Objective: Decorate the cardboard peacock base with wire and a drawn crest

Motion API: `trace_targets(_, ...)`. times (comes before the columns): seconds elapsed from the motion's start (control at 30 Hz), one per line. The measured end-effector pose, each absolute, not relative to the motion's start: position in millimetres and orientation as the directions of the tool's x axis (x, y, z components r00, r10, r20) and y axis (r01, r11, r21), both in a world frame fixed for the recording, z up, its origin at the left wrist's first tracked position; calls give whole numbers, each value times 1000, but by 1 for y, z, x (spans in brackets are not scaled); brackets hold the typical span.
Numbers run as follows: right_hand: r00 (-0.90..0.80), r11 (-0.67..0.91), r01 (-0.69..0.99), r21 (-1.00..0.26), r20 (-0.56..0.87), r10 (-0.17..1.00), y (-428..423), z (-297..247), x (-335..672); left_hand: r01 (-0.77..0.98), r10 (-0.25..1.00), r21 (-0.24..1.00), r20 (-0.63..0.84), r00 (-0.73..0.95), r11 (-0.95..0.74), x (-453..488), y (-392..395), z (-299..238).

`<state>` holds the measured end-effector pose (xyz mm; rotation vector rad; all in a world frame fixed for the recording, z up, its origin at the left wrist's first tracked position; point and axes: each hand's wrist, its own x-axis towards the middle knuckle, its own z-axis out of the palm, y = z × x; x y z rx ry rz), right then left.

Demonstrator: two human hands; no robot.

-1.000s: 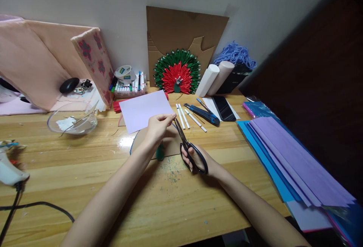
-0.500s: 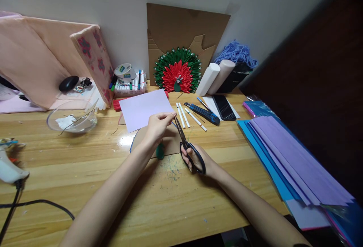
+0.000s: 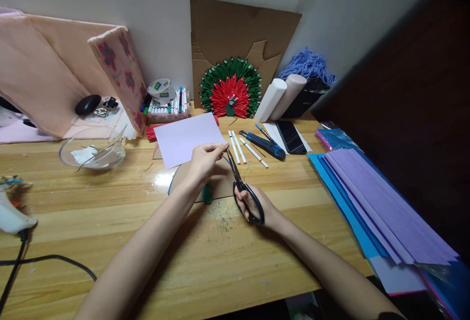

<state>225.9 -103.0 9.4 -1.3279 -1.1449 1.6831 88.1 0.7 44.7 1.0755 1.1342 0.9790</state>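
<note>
My left hand [image 3: 203,162] pinches the near right corner of a lilac sheet of paper [image 3: 185,138], which is lifted above the wooden table [image 3: 110,222]. My right hand [image 3: 257,207] grips black-handled scissors [image 3: 240,183] through the loops. The blades point up and away, and their tips sit right at the pinched corner. Under both hands lies a round cardboard disc [image 3: 220,183] with a small green piece [image 3: 207,193] on it.
Behind stand a cardboard sheet [image 3: 238,31], a red and green paper fan ornament [image 3: 230,89], a marker box [image 3: 167,107] and two white rolls [image 3: 279,97]. White pens [image 3: 242,148], a utility knife [image 3: 262,144] and a phone [image 3: 291,137] lie right. Coloured paper stacks [image 3: 382,207], a glass bowl [image 3: 91,151] and a glue gun [image 3: 12,214] flank me.
The view shifted slightly, so everything sits a little higher in the frame. Hands, paper and scissors keep nearly the same pose; the scissor handles look slightly more closed.
</note>
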Motion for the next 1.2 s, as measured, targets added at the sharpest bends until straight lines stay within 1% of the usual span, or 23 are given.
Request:
trace_targets(0.1, -193, -400, 47, -915, -401, 896, -103, 14, 225, -57, 968, 978, -187, 168, 199, 88, 1, 44)
trace_targets(0.17, -183, -397, 76, -915, -404, 896, -103, 15, 224, -63, 967, 978, -188, 169, 201, 87, 1, 45)
trace_targets(0.47, -277, -255, 88, -963, -270, 922, -103, 12, 227, -100, 952, 960, -238, 193, 260, 89, -3, 52)
trace_targets(0.8, -195, -342, 124, -931, -361, 912, -103, 15, 226, -82, 949, 964, -229, 217, 251, 87, -2, 52)
trace_targets(0.97, -195, -296, 136, -945, -319, 928, -105, 6, 231, -112, 937, 957, -231, 262, 267, 86, 1, 54)
trace_targets(1.1, -209, -271, 159, -949, -301, 930, -105, 1, 232, -67, 941, 963, -238, 241, 260, 80, 4, 59)
trace_targets(1.2, -195, -305, 162, -938, -334, 922, -104, 2, 230, -4, 950, 973, -223, 216, 230, 76, 6, 61)
